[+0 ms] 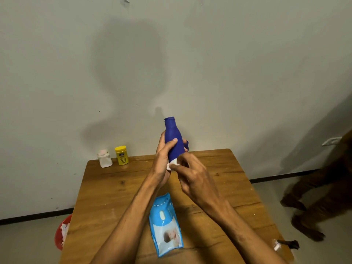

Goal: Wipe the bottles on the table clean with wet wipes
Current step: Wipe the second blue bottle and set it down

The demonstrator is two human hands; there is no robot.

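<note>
A dark blue bottle (172, 137) is held upright above the wooden table (118, 187), cap end up. My left hand (162, 161) grips its lower body, thumb across the front. My right hand (190, 174) pinches a white wet wipe (172, 165) against the bottle's base. A blue wet-wipe pack (166, 223) lies flat on the table below my forearms. At the table's far left stand a yellow bottle (121, 155) and a small white bottle (104, 158).
A red bin (60, 235) with used wipes sits on the floor left of the table. A person's legs in brown trousers (323, 187) stand at the right. A small dark object (287, 244) lies at the table's right front edge. A wall rises behind.
</note>
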